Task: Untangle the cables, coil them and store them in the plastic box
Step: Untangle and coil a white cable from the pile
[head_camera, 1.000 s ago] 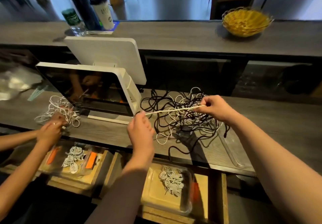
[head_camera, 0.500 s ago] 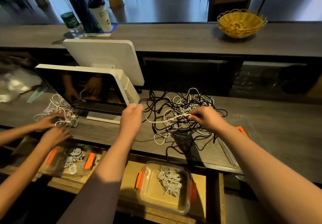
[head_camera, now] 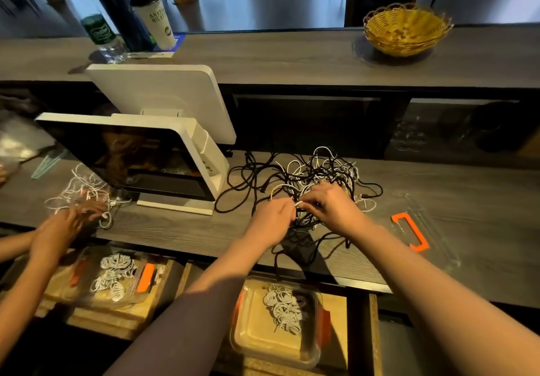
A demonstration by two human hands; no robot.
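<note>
Plastic box (head_camera: 254, 337): white coiled cables (head_camera: 283, 308) inside | lid (head_camera: 423, 229): on counter

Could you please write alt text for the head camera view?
Two hands, left hand and right hand, pinch a white cable in a tangle of cables on a counter; a plastic box of coiled cables sits below.

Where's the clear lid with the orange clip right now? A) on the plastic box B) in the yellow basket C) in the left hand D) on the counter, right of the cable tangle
D: the clear lid lies flat on the counter, right of the cable tangle; the plastic box below is uncovered.
</note>
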